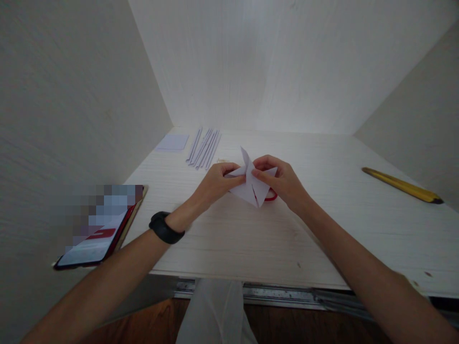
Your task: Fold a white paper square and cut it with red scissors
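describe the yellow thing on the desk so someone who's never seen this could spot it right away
Start at the pale wooden desk and look to its far right side, near the right wall. There a long, slim yellow tool with a dark tip lies flat and alone, well clear of the right hand. It is the only yellow thing; the folded paper and the paper strips are white.

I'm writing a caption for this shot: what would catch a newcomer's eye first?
First, the folded white paper pinched between the left hand and right hand at the middle of the pale table. Next, the lit phone at the table's left edge, and the yellow tool lying far right. Thin paper strips lie fanned near the back wall.
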A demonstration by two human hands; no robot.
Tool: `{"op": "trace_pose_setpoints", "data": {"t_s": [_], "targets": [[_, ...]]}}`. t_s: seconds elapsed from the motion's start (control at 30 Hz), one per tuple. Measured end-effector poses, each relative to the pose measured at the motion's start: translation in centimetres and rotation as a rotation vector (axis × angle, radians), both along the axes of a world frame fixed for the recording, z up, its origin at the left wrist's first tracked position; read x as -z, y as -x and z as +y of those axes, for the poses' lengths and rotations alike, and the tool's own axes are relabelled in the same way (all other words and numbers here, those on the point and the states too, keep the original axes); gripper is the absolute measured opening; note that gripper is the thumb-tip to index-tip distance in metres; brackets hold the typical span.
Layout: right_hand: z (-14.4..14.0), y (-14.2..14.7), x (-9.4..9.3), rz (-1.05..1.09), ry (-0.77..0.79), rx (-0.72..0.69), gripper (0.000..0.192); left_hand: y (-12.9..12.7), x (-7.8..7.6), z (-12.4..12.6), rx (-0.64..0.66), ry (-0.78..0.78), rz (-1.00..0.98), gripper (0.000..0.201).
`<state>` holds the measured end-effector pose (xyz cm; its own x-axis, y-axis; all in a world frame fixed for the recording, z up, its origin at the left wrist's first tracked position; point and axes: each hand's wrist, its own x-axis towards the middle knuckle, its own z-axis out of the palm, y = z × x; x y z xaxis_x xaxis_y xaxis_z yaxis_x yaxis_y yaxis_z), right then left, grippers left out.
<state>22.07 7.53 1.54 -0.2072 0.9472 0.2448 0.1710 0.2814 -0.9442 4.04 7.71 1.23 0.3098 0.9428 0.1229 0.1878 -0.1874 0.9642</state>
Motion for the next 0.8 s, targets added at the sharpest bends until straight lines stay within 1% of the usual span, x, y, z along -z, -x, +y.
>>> {"op": "trace_pose_setpoints", "data": {"t_s": [0.07,0.2,0.37,0.5,0.67,0.8], "targets": [[0.01,0.02,0.08,-0.026,-0.017,0.007,0.02,-0.05,-0.05,-0.05,-0.002,0.004,-0.004,0.025],[-0.03,0.0,0.19,-0.074,-0.054,-0.027,0.023,-0.05,-0.07,-0.08,-0.002,0.008,0.0,0.026],[-0.02,-0.02,0.25,-0.063,-0.037,-0.035,0.024,-0.02,0.02,-0.06,-0.009,0.025,-0.007,0.025],[-0.08,0.03,0.23,-0.031,-0.027,-0.007,0.018,-0.04,0.02,-0.03,0.016,0.028,-0.037,0.025],[-0.06,0.02,0.3,-0.053,-0.074,0.018,0.015,-0.09,-0.06,0.0,0.029,0.07,-0.062,0.024],[0.08,-0.06,0.33,-0.069,-0.11,0.049,0.013,-0.12,-0.11,-0.1,0.033,0.111,-0.076,0.028]]}}
